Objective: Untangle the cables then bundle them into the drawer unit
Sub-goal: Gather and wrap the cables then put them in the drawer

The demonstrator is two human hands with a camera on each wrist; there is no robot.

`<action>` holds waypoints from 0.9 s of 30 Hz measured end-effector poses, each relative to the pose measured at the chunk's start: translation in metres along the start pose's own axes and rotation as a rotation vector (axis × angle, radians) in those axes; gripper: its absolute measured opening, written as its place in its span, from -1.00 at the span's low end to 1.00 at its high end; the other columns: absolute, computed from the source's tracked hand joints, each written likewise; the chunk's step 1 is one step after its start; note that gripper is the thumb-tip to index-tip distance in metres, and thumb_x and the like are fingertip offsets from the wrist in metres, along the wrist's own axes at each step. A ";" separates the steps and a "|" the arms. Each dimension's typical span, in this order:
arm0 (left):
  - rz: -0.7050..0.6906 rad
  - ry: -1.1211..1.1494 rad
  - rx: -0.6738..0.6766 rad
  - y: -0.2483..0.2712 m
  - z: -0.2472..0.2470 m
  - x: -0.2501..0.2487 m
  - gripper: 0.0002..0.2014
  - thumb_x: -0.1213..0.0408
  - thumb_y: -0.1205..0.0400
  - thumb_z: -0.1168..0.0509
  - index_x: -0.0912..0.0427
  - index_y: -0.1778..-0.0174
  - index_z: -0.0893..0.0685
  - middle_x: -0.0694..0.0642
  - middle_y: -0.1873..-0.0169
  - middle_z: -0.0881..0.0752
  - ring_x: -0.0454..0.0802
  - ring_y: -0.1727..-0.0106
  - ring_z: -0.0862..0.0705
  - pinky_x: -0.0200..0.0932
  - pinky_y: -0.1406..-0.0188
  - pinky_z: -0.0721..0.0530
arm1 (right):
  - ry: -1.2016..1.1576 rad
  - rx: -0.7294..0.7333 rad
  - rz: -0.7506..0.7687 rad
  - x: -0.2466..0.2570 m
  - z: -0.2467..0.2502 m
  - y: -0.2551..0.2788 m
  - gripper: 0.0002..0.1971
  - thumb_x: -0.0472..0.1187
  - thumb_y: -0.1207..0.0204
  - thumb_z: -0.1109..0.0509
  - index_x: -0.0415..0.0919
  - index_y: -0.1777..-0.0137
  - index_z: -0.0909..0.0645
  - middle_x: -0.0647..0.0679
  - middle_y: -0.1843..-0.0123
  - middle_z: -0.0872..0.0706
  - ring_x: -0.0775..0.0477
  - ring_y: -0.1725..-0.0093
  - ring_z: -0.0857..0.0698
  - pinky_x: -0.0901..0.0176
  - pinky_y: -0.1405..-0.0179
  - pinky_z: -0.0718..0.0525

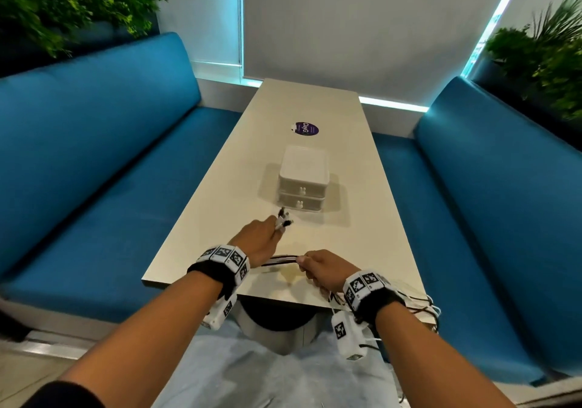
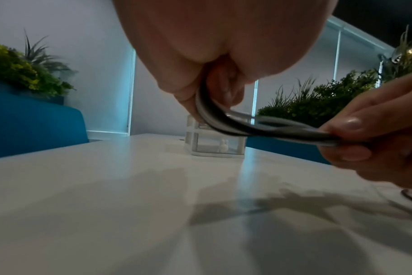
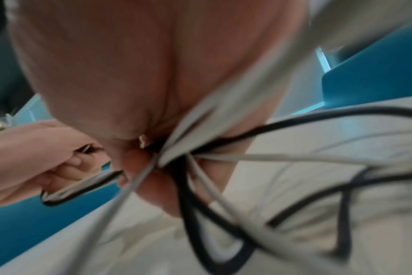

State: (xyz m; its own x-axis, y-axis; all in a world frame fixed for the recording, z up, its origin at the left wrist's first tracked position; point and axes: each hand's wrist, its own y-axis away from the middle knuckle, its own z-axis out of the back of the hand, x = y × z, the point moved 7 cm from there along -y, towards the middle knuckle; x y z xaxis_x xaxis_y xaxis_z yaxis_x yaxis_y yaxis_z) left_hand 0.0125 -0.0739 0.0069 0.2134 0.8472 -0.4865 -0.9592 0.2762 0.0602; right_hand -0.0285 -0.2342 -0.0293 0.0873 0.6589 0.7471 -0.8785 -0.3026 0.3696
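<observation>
Judged about midway: cables (image 1: pixel 280 261) gathered side by side into one flat black-and-white run, apparently untangled along the stretch between the hands, though not yet coiled into a bundle and nothing yet in the drawer unit (image 1: pixel 303 184). Both drawers seemingly closed, so opening one, folding the bundle and stowing it all left to do.

Starting at the left: left hand (image 1: pixel 256 240) curled round one end of the cables, plug ends (image 1: pixel 284 218) poking out past the fingers toward the drawer unit. Seen from the left wrist view, fingers closed on the strands where they bend down and across to the right.

Between the hands: a short taut span of cables, held just above the table (image 1: pixel 220 212), running from under the left hand to the right thumb.

At the right: right hand (image 1: pixel 321 267) pinching the same run, thumb on top, fingers curled beneath. Behind that hand, toward the wrist, loose remainder fanning out in several black and white loops, trailing over the near table edge beside the right wrist; whether these loops are free of knots cannot be told, the right wrist view being blurred.

Drawer unit straight ahead of both hands, nearer the left one, just beyond the plug ends and not touching them.
</observation>
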 end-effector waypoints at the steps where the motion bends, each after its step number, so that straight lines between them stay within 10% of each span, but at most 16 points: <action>1: -0.011 -0.019 0.051 -0.001 -0.008 -0.002 -0.68 0.01 -0.81 -0.01 0.20 -0.11 -0.47 0.27 0.07 -0.71 0.23 0.18 -0.63 0.03 0.20 -0.54 | -0.064 -0.017 -0.019 -0.006 -0.003 -0.002 -0.65 0.07 -0.69 -0.16 -0.11 0.23 -0.55 -0.05 0.38 -0.52 -0.03 0.51 -0.46 0.19 0.54 -0.48; 5: -0.002 -0.002 0.186 0.001 -0.031 -0.007 -0.63 -0.02 -0.80 -0.03 0.23 -0.17 -0.53 0.28 -0.04 -0.72 0.29 -0.02 -0.69 0.02 0.05 -0.58 | -0.182 -0.075 -0.043 -0.014 -0.003 -0.005 -0.65 0.06 -0.69 -0.20 -0.12 0.25 -0.54 -0.05 0.42 -0.47 -0.03 0.52 -0.39 0.19 0.53 -0.41; 12: 0.031 0.279 0.228 0.008 -0.039 -0.017 -0.66 -0.19 -0.71 -0.11 0.04 0.06 -0.43 0.12 0.37 -0.74 0.07 0.45 -0.69 -0.02 0.40 -0.68 | -0.048 -0.078 0.038 0.007 0.019 -0.009 -0.72 -0.02 -0.71 -0.17 -0.10 0.21 -0.50 0.01 0.33 -0.51 0.02 0.43 -0.42 0.20 0.48 -0.46; 17: 0.033 0.170 0.230 0.006 -0.047 -0.012 -0.69 0.00 -0.72 -0.21 0.17 -0.13 -0.37 0.24 0.07 -0.72 0.22 0.15 -0.74 0.06 0.27 -0.65 | 0.103 -0.038 0.046 0.009 0.020 -0.014 -0.73 0.00 -0.71 -0.16 -0.13 0.09 -0.58 0.00 0.29 -0.55 0.03 0.38 -0.49 0.14 0.35 -0.50; 22: -0.020 -0.122 0.268 0.003 -0.054 -0.011 -0.70 0.13 -0.80 -0.07 0.29 -0.31 -0.39 0.33 -0.08 -0.69 0.31 -0.04 -0.67 0.03 0.07 -0.55 | 0.363 -0.035 0.018 0.016 0.015 -0.018 -0.71 -0.07 -0.67 -0.08 -0.14 -0.14 -0.60 -0.12 -0.14 -0.70 -0.16 -0.11 -0.63 -0.08 -0.19 -0.58; 27: -0.056 -0.265 0.260 0.000 -0.058 -0.010 -0.71 0.17 -0.79 -0.09 0.29 -0.28 -0.51 0.31 -0.21 -0.58 0.25 -0.24 -0.53 0.10 -0.16 -0.54 | 0.468 -0.017 0.044 0.016 0.009 -0.013 -0.69 -0.11 -0.72 -0.06 -0.23 -0.30 -0.50 -0.24 -0.20 -0.68 -0.25 -0.13 -0.64 -0.01 -0.06 -0.55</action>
State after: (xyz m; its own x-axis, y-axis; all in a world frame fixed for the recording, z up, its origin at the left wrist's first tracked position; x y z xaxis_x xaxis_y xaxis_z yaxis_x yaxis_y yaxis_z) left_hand -0.0004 -0.1083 -0.0386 0.3378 0.9061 -0.2547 -0.8729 0.4028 0.2752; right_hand -0.0115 -0.2261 -0.0166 -0.1679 0.8868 0.4305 -0.8847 -0.3282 0.3311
